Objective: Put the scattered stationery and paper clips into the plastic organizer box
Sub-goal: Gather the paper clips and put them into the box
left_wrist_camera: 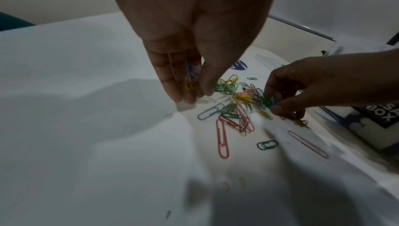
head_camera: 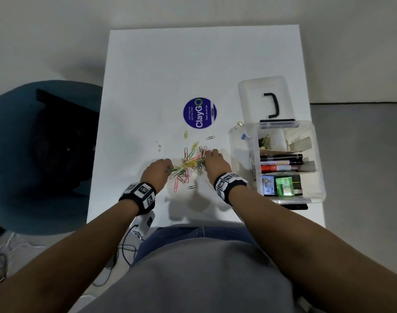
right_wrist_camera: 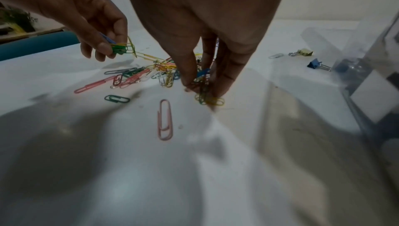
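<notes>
On the left side of the white tabletop [head_camera: 147, 71], my left hand [head_camera: 158, 169] pinches a small bunch of green, yellow and blue clips between thumb and curled fingers, just at the left edge of the paper clip pile [head_camera: 191, 164]. At the pile's right edge my right hand [head_camera: 214, 160] has its fingertips closed on a tangle of green and yellow clips that trails down to the surface. Further right, the plastic organizer box [head_camera: 317, 154] stands open beside the pile, already holding markers and small cartons, with its lid [head_camera: 264, 86] lying behind it; a blue binder clip [right_wrist_camera: 317, 65] and a gold binder clip [right_wrist_camera: 302, 52] lie loose by its near wall. Risk noted: the clips are interlinked, so lifting either bunch may drag strands out and scatter them, or drop some short of the box; single strays near the tabletop's front edge could be swept off. The surface is smooth and bears a round blue sticker [head_camera: 199, 112]. A teal chair [head_camera: 23, 159] stands at the left, on a grey floor.
</notes>
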Demonstrator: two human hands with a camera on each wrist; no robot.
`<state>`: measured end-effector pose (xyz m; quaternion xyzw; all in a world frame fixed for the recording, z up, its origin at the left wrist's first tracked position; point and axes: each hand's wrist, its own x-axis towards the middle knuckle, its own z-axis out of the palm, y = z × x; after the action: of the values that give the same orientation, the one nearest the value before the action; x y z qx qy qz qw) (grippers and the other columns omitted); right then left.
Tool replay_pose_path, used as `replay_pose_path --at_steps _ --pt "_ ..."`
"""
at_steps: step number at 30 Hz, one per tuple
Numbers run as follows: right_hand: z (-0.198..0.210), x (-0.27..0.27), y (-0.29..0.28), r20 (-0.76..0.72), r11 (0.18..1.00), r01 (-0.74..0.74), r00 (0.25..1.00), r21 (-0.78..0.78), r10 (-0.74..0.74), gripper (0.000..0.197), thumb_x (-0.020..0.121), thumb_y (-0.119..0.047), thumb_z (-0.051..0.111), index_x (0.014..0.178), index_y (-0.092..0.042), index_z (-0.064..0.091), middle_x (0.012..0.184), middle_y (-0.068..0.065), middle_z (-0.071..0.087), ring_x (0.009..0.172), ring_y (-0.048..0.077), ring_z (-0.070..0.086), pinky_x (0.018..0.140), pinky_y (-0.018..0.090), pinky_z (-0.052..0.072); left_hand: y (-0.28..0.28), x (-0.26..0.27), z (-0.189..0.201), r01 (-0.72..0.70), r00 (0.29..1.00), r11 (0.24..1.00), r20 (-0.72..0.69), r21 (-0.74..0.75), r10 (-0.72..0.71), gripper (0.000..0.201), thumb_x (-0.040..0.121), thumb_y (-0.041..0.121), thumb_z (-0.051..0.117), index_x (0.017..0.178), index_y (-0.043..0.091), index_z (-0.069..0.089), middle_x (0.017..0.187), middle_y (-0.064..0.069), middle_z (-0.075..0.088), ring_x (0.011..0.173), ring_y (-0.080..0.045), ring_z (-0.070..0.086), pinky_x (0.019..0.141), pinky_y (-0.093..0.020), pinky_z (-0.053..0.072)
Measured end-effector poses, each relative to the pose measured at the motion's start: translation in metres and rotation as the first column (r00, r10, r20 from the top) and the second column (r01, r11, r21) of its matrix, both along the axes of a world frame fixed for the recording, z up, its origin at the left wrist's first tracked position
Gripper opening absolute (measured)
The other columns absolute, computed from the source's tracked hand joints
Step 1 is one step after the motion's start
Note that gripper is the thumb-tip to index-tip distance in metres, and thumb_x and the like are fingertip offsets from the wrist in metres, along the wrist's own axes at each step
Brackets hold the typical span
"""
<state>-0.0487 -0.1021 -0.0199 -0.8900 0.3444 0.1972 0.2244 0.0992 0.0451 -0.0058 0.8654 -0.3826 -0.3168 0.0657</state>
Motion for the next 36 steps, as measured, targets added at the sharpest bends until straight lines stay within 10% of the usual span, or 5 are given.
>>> replay_pose_path --at_steps 10,16,21,26,36 --pt "0.021 -0.009 -0.025 0.123 0.943 0.274 0.946 0.187 -0.299 0.014 0.092 -0.006 0.05 0.1 -0.004 0.061 0.103 0.014 0.066 0.095 0.03 0.063 0.079 0.033 0.051 -0.021 0.001 0.048 -0.082 0.976 0.954 -0.215 -0.288 0.019 0.009 0.087 0.014 0.067 0.092 0.022 0.067 0.092 0.003 0.071 0.088 -0.015 0.066 0.081 -0.029 0.052" --pt "0.08 -0.034 -0.046 0.376 0.827 0.392 0.753 0.403 -0.54 0.005 0.088 -0.006 0.059 0.086 -0.009 0.062 0.082 0.009 0.068 0.075 0.029 0.067 0.071 0.044 0.059 -0.061 -0.022 0.103 -0.185 0.938 0.872 -0.347 -0.454 0.018 0.01 0.087 0.015 0.069 0.095 0.021 0.069 0.092 0.008 0.073 0.084 0.003 0.065 0.078 -0.005 0.047" --pt "0.134 -0.081 -0.08 0.491 0.724 0.501 0.533 0.474 -0.689 0.001 0.089 -0.005 0.063 0.089 -0.005 0.064 0.08 0.009 0.07 0.06 0.018 0.066 0.058 0.025 0.059 -0.111 -0.061 0.141 -0.179 0.919 0.813 -0.39 -0.554 -0.063 0.012 0.087 0.017 0.07 0.099 0.018 0.07 0.092 0.013 0.071 0.084 0.004 0.064 0.078 -0.005 0.047" --pt "0.14 -0.135 -0.123 0.534 0.659 0.635 0.422 0.403 -0.733 0.004 0.088 -0.009 0.065 0.087 -0.013 0.063 0.077 0.003 0.068 0.06 0.017 0.069 0.063 0.034 0.061 -0.179 -0.114 0.142 -0.028 0.91 0.802 -0.347 -0.596 -0.226 0.012 0.087 0.015 0.068 0.098 0.018 0.067 0.089 0.01 0.07 0.083 -0.003 0.066 0.077 -0.016 0.05" --pt "0.094 -0.17 -0.169 0.279 0.798 0.602 0.761 0.031 -0.586 0.015 0.086 -0.01 0.062 0.099 -0.007 0.068 0.101 0.013 0.07 0.095 0.029 0.065 0.084 0.034 0.052 -0.256 -0.189 0.086 0.271 0.925 0.867 -0.135 -0.418 -0.355 0.024 0.087 0.0 0.058 0.107 0.008 0.068 0.117 -0.01 0.068 0.108 -0.025 0.063 0.092 -0.025 0.046"
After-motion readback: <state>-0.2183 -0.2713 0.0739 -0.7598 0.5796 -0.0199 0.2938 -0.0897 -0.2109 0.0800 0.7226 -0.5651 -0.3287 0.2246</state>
